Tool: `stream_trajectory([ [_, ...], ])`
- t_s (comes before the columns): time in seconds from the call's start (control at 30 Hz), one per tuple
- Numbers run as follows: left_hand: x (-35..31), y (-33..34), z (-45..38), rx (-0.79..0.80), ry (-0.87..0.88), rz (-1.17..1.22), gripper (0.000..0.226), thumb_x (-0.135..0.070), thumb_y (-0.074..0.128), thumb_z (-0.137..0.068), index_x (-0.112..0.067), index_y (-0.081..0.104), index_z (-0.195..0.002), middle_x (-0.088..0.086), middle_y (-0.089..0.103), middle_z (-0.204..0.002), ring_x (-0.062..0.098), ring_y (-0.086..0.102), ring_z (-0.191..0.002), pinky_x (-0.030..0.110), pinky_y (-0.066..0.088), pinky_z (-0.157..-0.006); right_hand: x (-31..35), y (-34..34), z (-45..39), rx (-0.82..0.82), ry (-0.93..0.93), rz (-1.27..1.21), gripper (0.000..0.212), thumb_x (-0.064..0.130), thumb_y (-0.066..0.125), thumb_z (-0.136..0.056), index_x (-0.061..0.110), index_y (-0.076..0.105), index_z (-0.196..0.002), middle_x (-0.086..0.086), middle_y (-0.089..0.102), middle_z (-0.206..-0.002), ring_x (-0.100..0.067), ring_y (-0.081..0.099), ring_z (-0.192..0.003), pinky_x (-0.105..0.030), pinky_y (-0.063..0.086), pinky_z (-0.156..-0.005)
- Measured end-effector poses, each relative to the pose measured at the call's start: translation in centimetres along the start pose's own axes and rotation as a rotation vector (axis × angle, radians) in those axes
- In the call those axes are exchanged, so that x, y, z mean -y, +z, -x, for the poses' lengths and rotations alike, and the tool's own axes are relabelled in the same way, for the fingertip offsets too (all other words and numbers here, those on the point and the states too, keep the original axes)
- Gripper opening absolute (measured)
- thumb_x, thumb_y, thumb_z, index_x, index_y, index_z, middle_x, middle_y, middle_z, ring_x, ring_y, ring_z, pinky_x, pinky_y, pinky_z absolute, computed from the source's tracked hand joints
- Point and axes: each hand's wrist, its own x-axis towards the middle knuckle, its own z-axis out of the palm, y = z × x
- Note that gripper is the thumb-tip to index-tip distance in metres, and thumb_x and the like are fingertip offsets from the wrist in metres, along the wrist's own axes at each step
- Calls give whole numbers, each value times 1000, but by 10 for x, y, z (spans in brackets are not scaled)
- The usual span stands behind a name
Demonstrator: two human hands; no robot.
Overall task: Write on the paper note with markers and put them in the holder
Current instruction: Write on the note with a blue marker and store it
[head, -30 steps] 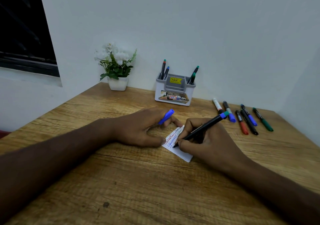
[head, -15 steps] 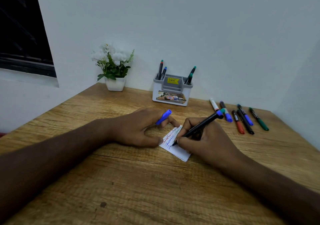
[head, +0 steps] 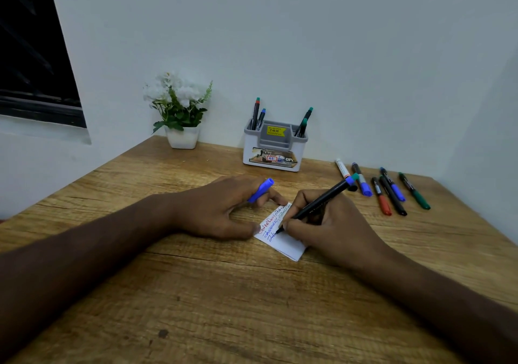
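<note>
I see my right hand (head: 330, 229) gripping the black marker (head: 316, 205) tip-down on the paper note (head: 283, 244), my left hand (head: 221, 209) pinching a blue cap (head: 260, 190) and pinning the note's edge — loose markers (head: 388, 189) lie right, holder (head: 273, 146) and potted plant (head: 180, 114) behind against the wall.

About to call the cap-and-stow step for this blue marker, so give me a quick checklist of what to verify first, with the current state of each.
1. Marker gripped by right hand: ok, tip on the paper note.
2. Blue cap ready: ok, held between the left hand fingers.
3. Note pinned: ok, left thumb presses its left edge.
4. Current line finished: cannot tell, the blue line under the tip looks short.
5. Holder has room: ok, four markers stand in it, with space visible in the compartments.
6. Path to holder: ok, bare table between hands and holder.
</note>
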Motion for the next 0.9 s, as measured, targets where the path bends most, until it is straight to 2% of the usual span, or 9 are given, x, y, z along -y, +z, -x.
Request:
stream_trajectory([
  [0.1,0,-1,0,-1,4,1,58,-53,61,-91,-15,53,-136,-6,56,-122,4,48,-111,13,37,-97,-1,0,-1,-5,5,-7,5,21,80,-84,20,78,-79,7,79,-80,-4,71,-76,-15,51,-60],
  [0.27,-2,-1,1,-29,24,-1,41,-39,71,-96,-19,56,-127,-9,56,-114,4,51,-111,20,40,-98,-2,0,-1,-9,11,-15,7,21,81,-85,20,77,-80,5,78,-78,-1,69,-72,-17,51,-61],
  [0.37,-2,-1,1,-26,17,-8,47,-43,68,-94,-15,56,-130,-7,58,-119,9,52,-113,29,41,-101,-2,1,-2,-23,21,-9,7,21,80,-86,21,77,-80,5,78,-76,-1,69,-69,-20,53,-62],
  [0.5,-7,-3,2,-16,6,-4,56,-48,63,-91,-14,55,-135,-9,58,-120,6,51,-114,23,40,-100,-1,0,-2,-20,28,1,5,23,80,-86,22,77,-82,3,79,-78,-4,70,-69,-23,55,-64],
  [0.6,-7,-3,3,-18,5,-14,57,-49,63,-91,-15,55,-137,-9,57,-118,11,53,-116,31,41,-103,-1,-1,-1,-34,42,-7,6,21,79,-85,21,77,-79,4,78,-76,-2,69,-66,-30,57,-66],
  [0.7,-9,-4,3,-18,10,0,57,-48,64,-91,-14,55,-135,-11,56,-114,12,54,-113,34,44,-101,0,0,-1,-40,48,-5,5,22,80,-86,22,77,-82,4,78,-75,-7,73,-70,-34,60,-69],
  [0.8,-9,-3,2,-24,15,15,52,-45,65,-91,-13,56,-130,-12,57,-116,8,52,-110,28,42,-98,-1,-1,-1,-37,70,-18,5,20,80,-86,21,76,-82,1,80,-77,-12,75,-70,-39,63,-72],
  [0.9,-9,-3,2,-25,11,15,55,-48,64,-91,-13,55,-133,-6,58,-120,5,50,-109,19,39,-97,1,-1,-1,-32,82,-34,5,18,79,-87,20,75,-84,1,79,-74,-10,75,-66,-32,62,-68],
])
